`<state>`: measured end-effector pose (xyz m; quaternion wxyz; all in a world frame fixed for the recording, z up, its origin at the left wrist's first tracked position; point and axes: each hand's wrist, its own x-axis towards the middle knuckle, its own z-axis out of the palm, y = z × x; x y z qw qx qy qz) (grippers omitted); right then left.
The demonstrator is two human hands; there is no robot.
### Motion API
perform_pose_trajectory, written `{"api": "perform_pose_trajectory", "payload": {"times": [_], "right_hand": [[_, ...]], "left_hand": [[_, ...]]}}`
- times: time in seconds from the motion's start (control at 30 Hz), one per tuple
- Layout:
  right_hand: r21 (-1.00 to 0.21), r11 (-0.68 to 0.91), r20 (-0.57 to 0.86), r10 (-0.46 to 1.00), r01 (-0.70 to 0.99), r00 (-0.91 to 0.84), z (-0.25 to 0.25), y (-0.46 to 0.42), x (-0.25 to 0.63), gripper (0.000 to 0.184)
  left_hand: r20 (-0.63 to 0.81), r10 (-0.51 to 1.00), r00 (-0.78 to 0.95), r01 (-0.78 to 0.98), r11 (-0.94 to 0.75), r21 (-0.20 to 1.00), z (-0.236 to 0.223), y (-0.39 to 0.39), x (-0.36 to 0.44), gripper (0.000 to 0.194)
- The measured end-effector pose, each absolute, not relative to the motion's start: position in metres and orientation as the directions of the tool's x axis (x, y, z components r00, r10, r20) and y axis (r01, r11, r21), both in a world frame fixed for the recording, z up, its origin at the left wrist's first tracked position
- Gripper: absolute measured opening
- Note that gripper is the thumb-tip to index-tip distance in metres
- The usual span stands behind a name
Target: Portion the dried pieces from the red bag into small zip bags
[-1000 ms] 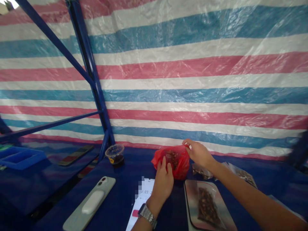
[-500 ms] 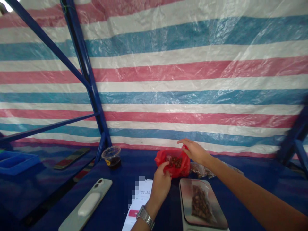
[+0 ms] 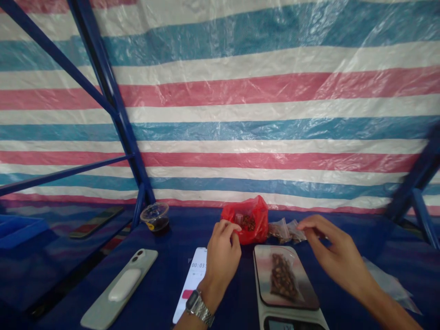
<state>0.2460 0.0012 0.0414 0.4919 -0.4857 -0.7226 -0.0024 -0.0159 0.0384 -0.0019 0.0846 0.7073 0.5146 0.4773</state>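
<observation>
A red plastic bag (image 3: 256,229) stands open on the dark blue table, with dark brown pieces inside. My left hand (image 3: 222,256) pinches its near left edge. My right hand (image 3: 335,247) hangs apart from it, fingers loose and holding nothing, just right of several small clear bags (image 3: 285,231) with brown contents. A digital scale (image 3: 287,284) carries a filled clear bag of brown pieces (image 3: 281,277). A phone showing a timer (image 3: 190,279) lies under my left wrist.
A second phone with a white grip (image 3: 120,288) lies at the front left, and a lidded plastic cup (image 3: 155,218) stands behind it. A blue tray (image 3: 20,231) sits at the far left. Clear plastic sheets (image 3: 388,284) lie at right. Blue steel struts and a striped tarp stand behind.
My right hand has let go of the red bag and moved right, beside the small clear bags. My left hand has moved to the bag's edge. The view has tilted, showing more of the scale.
</observation>
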Motion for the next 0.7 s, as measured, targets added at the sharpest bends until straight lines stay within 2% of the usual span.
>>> {"api": "perform_pose_trajectory", "payload": {"times": [0.07,0.17,0.33,0.43,0.53,0.63,0.7], "right_hand": [[-0.500,0.461,0.648,0.760,0.733,-0.037,0.021,-0.003,0.255,0.022],[-0.538,0.345,0.497,0.867,0.769,-0.042,-0.001,-0.002,0.261,0.028],[-0.589,0.218,0.281,0.958,0.778,-0.056,-0.009,-0.002,0.255,0.038],[-0.620,0.205,0.242,0.968,0.757,-0.064,-0.009,-0.003,0.250,0.038],[-0.655,0.228,0.251,0.965,0.720,-0.077,-0.008,-0.001,0.246,0.033],[-0.760,0.242,0.242,0.967,0.603,-0.082,-0.006,0.000,0.241,0.030],[-0.846,0.227,0.206,0.974,0.483,-0.096,-0.004,-0.001,0.236,0.032]], "left_hand": [[0.571,0.819,0.053,0.645,-0.465,0.607,-0.002,0.037,-0.015,0.032],[0.459,0.877,0.140,0.663,-0.428,0.615,-0.006,0.035,-0.012,0.033],[0.272,0.901,0.338,0.742,-0.433,0.511,-0.018,0.027,0.000,0.040],[0.273,0.898,0.345,0.759,-0.438,0.483,-0.021,0.028,0.006,0.047],[0.339,0.886,0.316,0.773,-0.447,0.450,-0.021,0.036,0.006,0.047],[0.402,0.858,0.318,0.823,-0.461,0.331,-0.023,0.048,-0.001,0.048],[0.362,0.866,0.344,0.861,-0.445,0.247,-0.027,0.055,-0.008,0.051]]}}
